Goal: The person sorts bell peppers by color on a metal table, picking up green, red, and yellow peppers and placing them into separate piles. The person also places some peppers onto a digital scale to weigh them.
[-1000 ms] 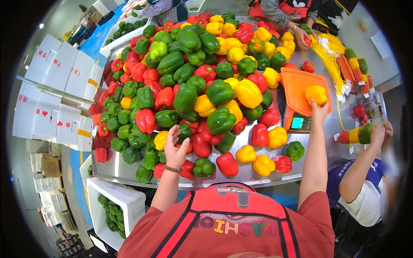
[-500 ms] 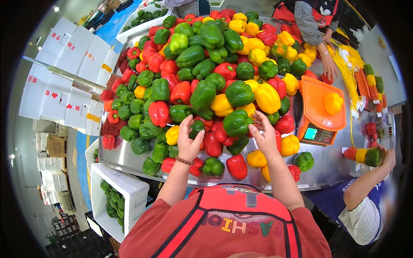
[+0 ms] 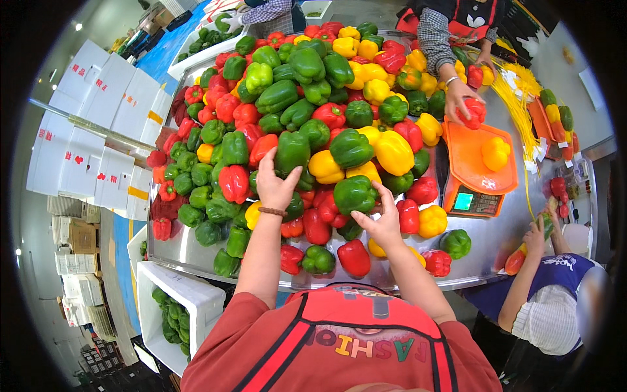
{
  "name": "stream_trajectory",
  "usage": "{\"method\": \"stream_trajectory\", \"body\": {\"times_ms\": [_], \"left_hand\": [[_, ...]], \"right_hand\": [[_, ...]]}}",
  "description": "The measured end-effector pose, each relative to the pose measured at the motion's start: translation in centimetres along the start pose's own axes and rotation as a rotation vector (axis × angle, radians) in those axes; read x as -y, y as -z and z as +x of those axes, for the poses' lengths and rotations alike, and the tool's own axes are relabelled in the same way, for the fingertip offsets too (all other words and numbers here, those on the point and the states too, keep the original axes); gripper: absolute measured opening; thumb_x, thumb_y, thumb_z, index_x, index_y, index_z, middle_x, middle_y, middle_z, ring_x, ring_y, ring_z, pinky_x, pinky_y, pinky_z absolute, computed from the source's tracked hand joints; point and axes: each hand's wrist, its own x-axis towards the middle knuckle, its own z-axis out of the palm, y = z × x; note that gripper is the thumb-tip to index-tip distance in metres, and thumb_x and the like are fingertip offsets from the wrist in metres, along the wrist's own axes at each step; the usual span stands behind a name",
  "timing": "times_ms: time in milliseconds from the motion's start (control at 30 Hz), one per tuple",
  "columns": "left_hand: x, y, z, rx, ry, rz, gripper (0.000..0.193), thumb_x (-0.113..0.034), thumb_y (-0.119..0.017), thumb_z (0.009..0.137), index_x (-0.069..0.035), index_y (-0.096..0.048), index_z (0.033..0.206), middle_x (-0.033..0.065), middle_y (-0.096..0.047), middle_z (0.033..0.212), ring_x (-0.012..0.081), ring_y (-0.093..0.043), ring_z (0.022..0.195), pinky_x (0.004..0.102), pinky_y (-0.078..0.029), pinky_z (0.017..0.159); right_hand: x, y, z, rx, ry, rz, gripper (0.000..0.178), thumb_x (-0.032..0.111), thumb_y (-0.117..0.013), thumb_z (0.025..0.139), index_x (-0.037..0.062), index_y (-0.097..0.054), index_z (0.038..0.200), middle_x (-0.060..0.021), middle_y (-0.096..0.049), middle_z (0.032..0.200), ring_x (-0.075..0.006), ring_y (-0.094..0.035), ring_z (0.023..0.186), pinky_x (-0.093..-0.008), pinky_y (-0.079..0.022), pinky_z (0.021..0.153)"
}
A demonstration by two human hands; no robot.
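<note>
My left hand reaches up into the pile, its fingers along the left side of a large green bell pepper and its thumb at the lower edge. My right hand grips another green bell pepper from the right, thumb below and fingers at its side. Around both hands lie red, yellow and green bell peppers, among them a yellow bell pepper and a red bell pepper. The palm sides of both hands are hidden.
An orange scale holds a yellow pepper on the right; a co-worker's hand holds a red pepper over it. Another person handles peppers at lower right. A white foam box stands at lower left, stacked white cartons behind.
My left hand has moved up and left onto a green pepper. My right hand has closed round the other green pepper. Across the table, a co-worker's hand has brought a red pepper over the scale.
</note>
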Motion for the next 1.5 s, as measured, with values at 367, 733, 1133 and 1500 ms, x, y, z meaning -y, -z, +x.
{"method": "stream_trajectory", "body": {"times_ms": [367, 733, 1133, 1500], "left_hand": [[2.8, 2.6, -0.9, -0.018, 0.036, 0.170, 0.070, -0.027, -0.075, 0.079, -0.001, -0.043, 0.135, 0.0203, -0.046, 0.135, 0.0367, -0.045, 0.124, 0.0436, -0.038, 0.104], [-1.5, 1.9, -4.0, 0.165, -0.295, 0.028, 0.060, -0.029, -0.072, 0.080, -0.002, -0.051, 0.129, 0.0194, -0.050, 0.133, 0.0380, -0.045, 0.125, 0.0463, -0.035, 0.106], [-0.6, 3.6, -8.9, 0.218, -0.133, 0.072, 0.070, -0.028, -0.076, 0.075, -0.001, -0.046, 0.132, 0.0192, -0.048, 0.136, 0.0395, -0.045, 0.126, 0.0471, -0.036, 0.106], [0.2, 5.7, -10.6, 0.125, -0.039, 0.015, 0.065, -0.030, -0.074, 0.079, 0.001, -0.049, 0.129, 0.0209, -0.052, 0.131, 0.0392, -0.048, 0.122, 0.0459, -0.038, 0.104]], "right_hand": [[0.6, -0.4, -1.6, -0.029, 0.099, -0.039, 0.078, 0.017, -0.083, 0.067, 0.0039, -0.045, 0.133, -0.0141, -0.047, 0.131, -0.0266, -0.054, 0.114, -0.0366, -0.048, 0.093], [4.6, -4.3, 5.8, 0.218, 0.590, -0.488, 0.050, 0.023, -0.077, 0.073, 0.0058, -0.059, 0.116, -0.0159, -0.057, 0.122, -0.0359, -0.052, 0.117, -0.0452, -0.042, 0.099], [6.6, -9.8, 28.6, 0.041, 0.373, -0.812, 0.074, 0.048, -0.072, 0.076, 0.0011, -0.050, 0.129, -0.0232, -0.063, 0.112, -0.0367, -0.061, 0.106, -0.0434, -0.048, 0.092], [7.1, -12.1, 30.6, 0.111, 0.338, -0.639, 0.089, 0.049, -0.074, 0.070, 0.0098, -0.038, 0.142, -0.0221, -0.061, 0.120, -0.0353, -0.059, 0.112, -0.0408, -0.047, 0.095]]}}
